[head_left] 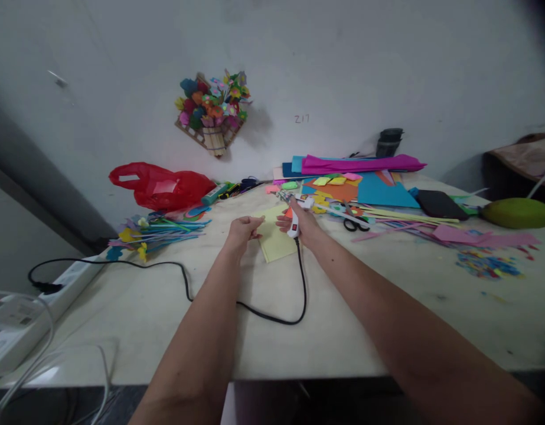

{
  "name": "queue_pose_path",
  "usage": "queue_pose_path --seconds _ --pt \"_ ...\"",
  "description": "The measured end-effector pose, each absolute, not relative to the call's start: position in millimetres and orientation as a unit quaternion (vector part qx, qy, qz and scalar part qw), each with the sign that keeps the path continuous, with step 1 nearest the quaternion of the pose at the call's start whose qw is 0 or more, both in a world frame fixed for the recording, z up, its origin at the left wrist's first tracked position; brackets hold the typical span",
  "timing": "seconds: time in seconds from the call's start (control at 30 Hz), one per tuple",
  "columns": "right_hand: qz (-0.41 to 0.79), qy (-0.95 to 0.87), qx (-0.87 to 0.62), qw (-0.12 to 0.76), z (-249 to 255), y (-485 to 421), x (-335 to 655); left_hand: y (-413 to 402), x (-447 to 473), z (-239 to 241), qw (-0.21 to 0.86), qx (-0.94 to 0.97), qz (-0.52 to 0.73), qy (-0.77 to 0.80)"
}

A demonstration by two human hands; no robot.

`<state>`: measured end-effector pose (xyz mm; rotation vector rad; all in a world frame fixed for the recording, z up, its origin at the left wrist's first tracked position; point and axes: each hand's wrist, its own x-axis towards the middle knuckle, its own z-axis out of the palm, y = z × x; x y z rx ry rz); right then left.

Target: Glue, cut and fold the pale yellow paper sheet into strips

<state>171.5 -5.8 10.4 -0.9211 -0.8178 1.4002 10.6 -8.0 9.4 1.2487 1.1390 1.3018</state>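
Note:
My right hand is wrapped round a white hot glue gun with a red switch. Its nozzle end points away and to the left, above the far edge of a sheet of pale yellow paper. From the gun's grip a black cord loops down across the table. My left hand is at the paper's left edge, thumb and fingers drawn together. What they hold, if anything, is too small to make out. Black-handled scissors lie right of my right hand.
Paper flowers on stems and a red plastic bag are at left. A white power strip takes the cord's plug. Coloured paper sheets, a dark flat object, a green pouch and paper scraps lie at right.

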Motion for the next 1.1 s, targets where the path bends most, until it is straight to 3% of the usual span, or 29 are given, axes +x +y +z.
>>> queue_pose_path --seconds 0.2,0.43,0.73,0.9,1.1 --pt "0.575 -0.359 -0.362 0.639 6.7 -0.1 167.3 -19.5 33.4 20.0 0.409 0.618 0.438 0.51" --pt "0.523 -0.369 -0.396 0.658 5.9 3.0 166.8 -28.6 48.2 19.8 0.398 0.742 0.324 0.432" --pt "0.512 -0.408 -0.428 0.623 2.8 8.8 170.7 -27.4 60.8 21.5 0.15 0.825 0.259 0.48" --pt "0.487 -0.514 -0.444 0.549 4.3 -1.0 171.9 -21.6 46.8 29.7 0.093 0.756 0.262 0.593" --pt "0.302 -0.698 -0.518 0.391 -4.9 -6.6 172.5 -1.2 2.0 26.8 0.057 0.599 0.255 0.757"
